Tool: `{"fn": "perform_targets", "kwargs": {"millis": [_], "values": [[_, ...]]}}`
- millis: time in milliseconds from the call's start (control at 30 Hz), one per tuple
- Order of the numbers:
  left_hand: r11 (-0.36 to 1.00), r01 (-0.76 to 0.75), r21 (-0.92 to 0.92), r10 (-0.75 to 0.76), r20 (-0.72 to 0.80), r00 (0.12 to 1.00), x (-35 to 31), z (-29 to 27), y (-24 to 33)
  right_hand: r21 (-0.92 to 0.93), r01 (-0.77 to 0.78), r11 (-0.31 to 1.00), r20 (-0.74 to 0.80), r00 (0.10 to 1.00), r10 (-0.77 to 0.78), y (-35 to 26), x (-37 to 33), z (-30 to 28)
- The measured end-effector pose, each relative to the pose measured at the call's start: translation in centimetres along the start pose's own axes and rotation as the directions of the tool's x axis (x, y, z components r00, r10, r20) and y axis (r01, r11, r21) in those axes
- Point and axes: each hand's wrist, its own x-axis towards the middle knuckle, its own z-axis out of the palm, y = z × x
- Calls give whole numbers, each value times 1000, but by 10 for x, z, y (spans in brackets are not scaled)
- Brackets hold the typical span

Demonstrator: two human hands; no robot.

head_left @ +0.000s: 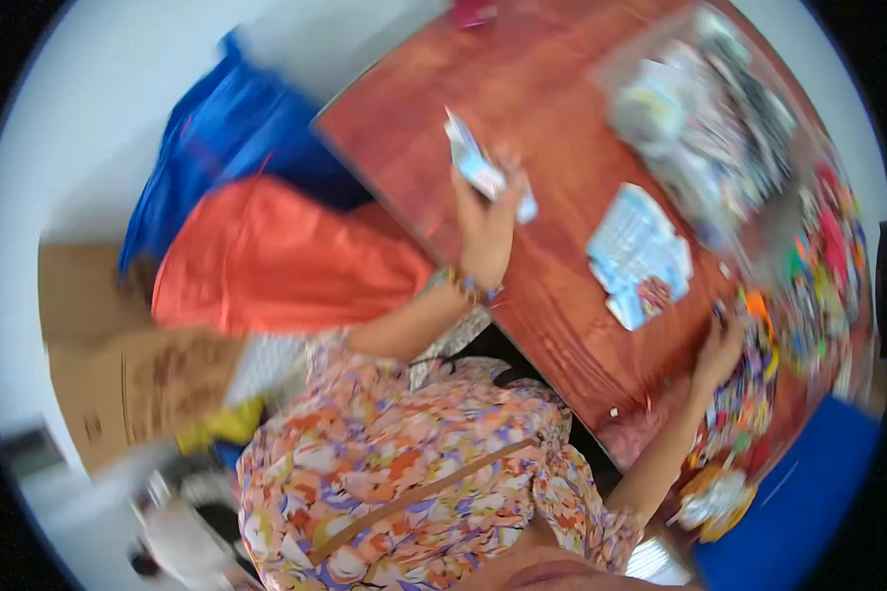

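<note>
My left hand (488,222) is raised over the reddish wooden table (404,108), closed around a light-blue and white printed card (475,163). A bead bracelet circles that wrist. To the right, a second light-blue printed card (639,251) lies flat, with small reddish-brown pieces (653,294) on its lower part. My right hand (719,350) is at the near edge of a heap of small multicoloured items (759,379). Its fingers are bent together and blurred; a small dark bit shows at their tips, too unclear to name.
A clear plastic bag (710,128) full of packets stands at the table's far right. More colourful small pieces (823,276) line the right edge. Blue (237,128) and orange-red (276,261) fabric or bags lie left of the table, by cardboard boxes (138,384).
</note>
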Motion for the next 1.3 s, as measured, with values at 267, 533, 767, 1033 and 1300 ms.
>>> {"fn": "perform_targets", "kwargs": {"millis": [267, 533, 767, 1033, 1300], "values": [[900, -75, 430, 8, 155, 988, -20, -4, -2, 178, -79, 981, -3, 997, 81, -15, 13, -19], [679, -640, 359, -70, 900, 430, -122, 94, -57, 485, 69, 872, -222, 974, 47, -82, -81, -111], [676, -655, 336, -155, 935, 320, -148, 114, -49, 29, 151, 988, -224, 964, -141, -115, -91, -131], [706, -574, 415, -190, 892, 410, -138, 90, -55, 333, -68, 940, -295, 940, 172, -61, -106, -105], [679, -572, 460, -249, 877, 411, -130, 80, -56, 94, -330, 939, -145, 929, 341, 25, -54, -62]]}}
